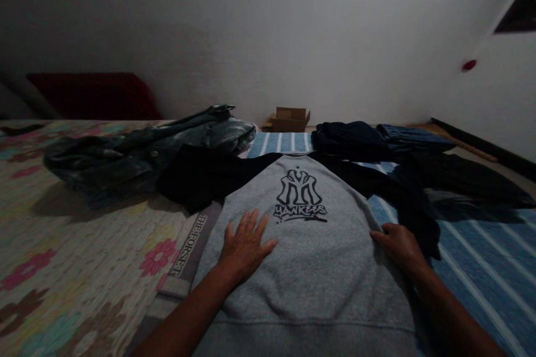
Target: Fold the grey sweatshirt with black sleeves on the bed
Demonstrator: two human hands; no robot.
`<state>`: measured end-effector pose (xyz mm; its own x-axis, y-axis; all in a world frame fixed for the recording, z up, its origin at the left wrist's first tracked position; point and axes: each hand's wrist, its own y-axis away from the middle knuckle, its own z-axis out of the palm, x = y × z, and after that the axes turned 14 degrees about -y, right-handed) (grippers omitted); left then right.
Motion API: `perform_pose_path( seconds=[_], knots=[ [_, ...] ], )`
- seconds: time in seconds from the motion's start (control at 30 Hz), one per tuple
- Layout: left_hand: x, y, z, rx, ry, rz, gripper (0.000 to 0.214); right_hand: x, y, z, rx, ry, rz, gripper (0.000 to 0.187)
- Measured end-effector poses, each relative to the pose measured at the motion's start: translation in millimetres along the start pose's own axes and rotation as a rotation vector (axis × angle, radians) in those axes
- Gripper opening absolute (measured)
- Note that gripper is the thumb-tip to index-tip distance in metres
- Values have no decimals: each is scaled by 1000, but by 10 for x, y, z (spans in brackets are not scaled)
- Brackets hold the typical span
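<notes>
A grey sweatshirt (318, 262) with black sleeves and a black "Yankees" print lies spread out, its neck pointing away from me. My left hand (245, 245) rests flat on its front, left of the print, with the fingers spread. At the right side edge of the sweatshirt, the fingers of my right hand (397, 242) are closed on the fabric. Under the left side of the sweatshirt pokes out a greyish cloth (190, 245) lettered "THE FORSET"; most of it is hidden.
Crumpled denim clothing (154, 150) lies left on a flowered cover (92, 256). Folded dark trousers (349, 138), folded jeans (412, 136) and a black garment (469, 175) lie right, on a blue striped cloth (481, 256). Against the wall stands an open cardboard box (290, 121).
</notes>
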<state>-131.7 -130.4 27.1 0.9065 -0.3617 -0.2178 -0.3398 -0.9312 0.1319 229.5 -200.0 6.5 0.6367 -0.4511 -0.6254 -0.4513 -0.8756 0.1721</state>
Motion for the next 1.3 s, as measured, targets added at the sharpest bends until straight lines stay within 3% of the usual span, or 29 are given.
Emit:
perform_pose_path(
  seconds=[0.2, 0.37, 0.47, 0.53, 0.6, 0.7, 0.8, 1.3],
  knots=[
    [17, 56, -29, -32, 48, 14, 65, 22, 30, -39, -116, 87, 28, 34],
    [33, 77, -38, -56, 73, 26, 66, -91, 92, -47, -101, 218, -1, 38],
    [-53, 102, -70, 34, 82, 18, 60, -157, 122, -45, -97, 220, 10, 45],
    [-188, 132, -126, 150, 67, -82, 48, -162, 130, -49, -92, 203, 21, 49],
    [-370, 168, -193, 215, 35, -267, 37, -143, 129, -54, -93, 187, 23, 49],
    [-637, 211, -255, 85, 53, -454, 30, -107, 112, -52, -101, 179, 48, 46],
    [-791, 217, -236, -55, 162, -411, 23, -83, 89, -41, -103, 177, 65, 46],
    [-909, 111, -58, 0, 277, -462, 11, 11, 137, -122, -115, 202, 44, 46]
  ],
)
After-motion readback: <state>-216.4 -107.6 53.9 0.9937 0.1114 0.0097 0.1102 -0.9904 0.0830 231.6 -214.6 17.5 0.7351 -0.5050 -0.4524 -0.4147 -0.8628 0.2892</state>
